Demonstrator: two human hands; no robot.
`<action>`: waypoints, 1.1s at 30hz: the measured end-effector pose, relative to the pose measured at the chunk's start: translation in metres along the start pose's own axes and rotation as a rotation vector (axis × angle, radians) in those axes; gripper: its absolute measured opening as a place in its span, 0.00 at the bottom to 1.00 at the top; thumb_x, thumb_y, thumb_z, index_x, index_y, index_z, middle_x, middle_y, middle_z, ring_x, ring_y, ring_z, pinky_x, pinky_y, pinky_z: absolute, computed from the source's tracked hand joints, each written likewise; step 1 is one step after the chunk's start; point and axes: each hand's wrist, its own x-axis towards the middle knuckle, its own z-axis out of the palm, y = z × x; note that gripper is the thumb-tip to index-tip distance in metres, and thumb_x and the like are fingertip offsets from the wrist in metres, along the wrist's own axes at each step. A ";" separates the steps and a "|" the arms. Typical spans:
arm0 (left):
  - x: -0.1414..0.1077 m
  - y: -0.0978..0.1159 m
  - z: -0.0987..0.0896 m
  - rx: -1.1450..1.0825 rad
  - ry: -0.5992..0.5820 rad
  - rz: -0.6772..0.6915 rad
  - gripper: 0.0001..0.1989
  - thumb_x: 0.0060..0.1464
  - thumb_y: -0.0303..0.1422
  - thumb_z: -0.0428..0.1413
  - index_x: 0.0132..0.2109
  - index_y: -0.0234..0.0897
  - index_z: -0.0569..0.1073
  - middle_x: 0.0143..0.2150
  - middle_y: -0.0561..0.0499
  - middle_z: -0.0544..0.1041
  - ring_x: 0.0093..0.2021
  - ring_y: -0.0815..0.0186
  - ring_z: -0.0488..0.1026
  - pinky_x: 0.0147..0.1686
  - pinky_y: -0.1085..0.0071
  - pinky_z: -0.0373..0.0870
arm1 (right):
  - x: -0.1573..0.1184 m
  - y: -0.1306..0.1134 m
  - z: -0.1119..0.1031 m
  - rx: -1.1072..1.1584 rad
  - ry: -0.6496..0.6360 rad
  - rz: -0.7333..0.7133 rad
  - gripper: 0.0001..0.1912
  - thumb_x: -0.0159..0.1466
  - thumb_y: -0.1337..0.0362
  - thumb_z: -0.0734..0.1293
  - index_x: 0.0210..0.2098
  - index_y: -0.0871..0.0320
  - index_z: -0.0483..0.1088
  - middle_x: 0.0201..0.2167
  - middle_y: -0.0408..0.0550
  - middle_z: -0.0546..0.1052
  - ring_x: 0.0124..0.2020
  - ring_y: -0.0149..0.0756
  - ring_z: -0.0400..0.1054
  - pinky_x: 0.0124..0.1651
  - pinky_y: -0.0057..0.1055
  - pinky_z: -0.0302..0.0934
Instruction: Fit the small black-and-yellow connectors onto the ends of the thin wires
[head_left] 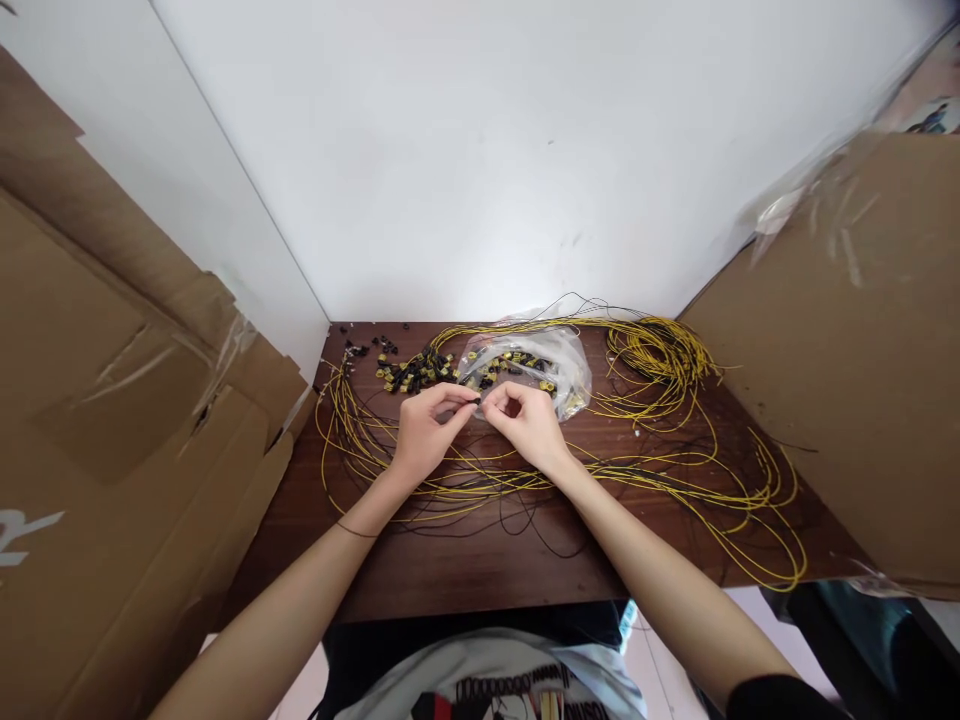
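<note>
My left hand [426, 432] is closed in a pinch on a small black piece [477, 401], whose exact kind is too small to tell. Right beside it, the thumb and forefinger of my right hand [534, 428] are pinched together, nearly meeting the left fingertips. Whatever sits between the right fingertips is hidden. Behind both hands lies a clear plastic bag [574, 362] with black and yellow connectors in it. A pile of similar connectors [412, 372] rests to the left of the bag. Long yellow wires [645, 472] run across the table under my wrists.
A looped bundle of yellow wires [660, 352] lies at the back right of the brown table [465, 575]. Tiny black bits [384, 343] are scattered at the back left. Cardboard [135, 400] stands on the left, more cardboard [847, 360] on the right, and a white wall [480, 180] behind.
</note>
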 end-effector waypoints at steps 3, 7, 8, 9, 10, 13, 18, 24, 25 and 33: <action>0.000 -0.001 -0.001 -0.024 -0.013 -0.015 0.07 0.48 0.31 0.57 0.36 0.34 0.74 0.36 0.47 0.77 0.37 0.65 0.75 0.43 0.66 0.74 | 0.001 0.000 -0.001 0.005 -0.002 -0.002 0.06 0.54 0.65 0.62 0.25 0.61 0.69 0.19 0.42 0.69 0.21 0.27 0.59 0.25 0.23 0.52; 0.000 0.000 -0.002 -0.013 -0.016 -0.010 0.07 0.48 0.31 0.57 0.36 0.35 0.75 0.36 0.47 0.77 0.37 0.64 0.75 0.43 0.66 0.74 | 0.002 0.001 0.000 0.001 -0.008 -0.014 0.06 0.54 0.66 0.63 0.25 0.61 0.70 0.21 0.42 0.71 0.21 0.27 0.60 0.26 0.23 0.53; 0.000 0.000 -0.003 -0.003 -0.017 -0.006 0.06 0.48 0.31 0.57 0.36 0.35 0.75 0.36 0.47 0.77 0.37 0.64 0.75 0.42 0.66 0.73 | 0.002 0.001 0.000 0.002 -0.011 -0.012 0.06 0.54 0.66 0.63 0.25 0.61 0.70 0.21 0.43 0.71 0.21 0.27 0.60 0.26 0.23 0.54; 0.001 0.001 -0.003 0.004 -0.019 -0.004 0.06 0.48 0.31 0.57 0.35 0.34 0.74 0.36 0.47 0.77 0.37 0.64 0.75 0.42 0.66 0.73 | 0.002 0.001 0.000 0.004 -0.012 -0.010 0.06 0.54 0.66 0.63 0.25 0.61 0.70 0.21 0.43 0.71 0.21 0.27 0.60 0.26 0.23 0.54; 0.001 0.001 -0.003 0.008 -0.020 -0.005 0.06 0.48 0.31 0.57 0.35 0.34 0.74 0.36 0.47 0.77 0.37 0.64 0.75 0.42 0.66 0.73 | 0.002 0.001 0.000 0.006 -0.011 -0.009 0.06 0.54 0.66 0.63 0.25 0.61 0.70 0.21 0.43 0.71 0.21 0.27 0.60 0.26 0.23 0.53; 0.001 0.001 -0.004 0.011 -0.023 -0.013 0.06 0.48 0.31 0.57 0.35 0.34 0.74 0.36 0.47 0.77 0.38 0.64 0.75 0.42 0.66 0.73 | 0.002 0.000 0.001 0.003 -0.013 -0.010 0.07 0.54 0.66 0.62 0.25 0.61 0.70 0.21 0.43 0.71 0.21 0.27 0.60 0.26 0.23 0.53; 0.000 0.001 -0.004 0.004 -0.030 -0.029 0.07 0.49 0.32 0.57 0.35 0.34 0.75 0.35 0.47 0.77 0.38 0.64 0.75 0.42 0.65 0.73 | 0.001 -0.001 0.002 -0.008 -0.012 -0.031 0.06 0.54 0.66 0.62 0.24 0.61 0.70 0.19 0.41 0.69 0.21 0.26 0.59 0.25 0.23 0.52; 0.004 0.002 -0.006 -0.056 0.005 -0.078 0.08 0.47 0.32 0.58 0.35 0.34 0.73 0.35 0.47 0.77 0.37 0.64 0.75 0.41 0.66 0.74 | 0.003 -0.001 0.000 0.003 -0.014 -0.070 0.07 0.57 0.65 0.63 0.28 0.61 0.72 0.22 0.42 0.72 0.22 0.27 0.62 0.25 0.23 0.53; 0.004 0.002 -0.006 -0.065 0.019 -0.091 0.08 0.47 0.32 0.59 0.36 0.34 0.73 0.35 0.47 0.77 0.36 0.65 0.75 0.40 0.66 0.74 | 0.003 -0.001 -0.001 0.002 -0.009 -0.069 0.08 0.57 0.64 0.63 0.28 0.61 0.72 0.22 0.43 0.73 0.23 0.27 0.63 0.26 0.23 0.53; 0.005 0.005 -0.006 -0.170 0.045 -0.171 0.15 0.45 0.31 0.60 0.42 0.34 0.69 0.35 0.48 0.76 0.33 0.67 0.75 0.39 0.67 0.74 | 0.004 0.000 -0.001 -0.039 -0.008 -0.061 0.09 0.58 0.64 0.63 0.26 0.61 0.71 0.23 0.44 0.74 0.22 0.27 0.62 0.26 0.23 0.53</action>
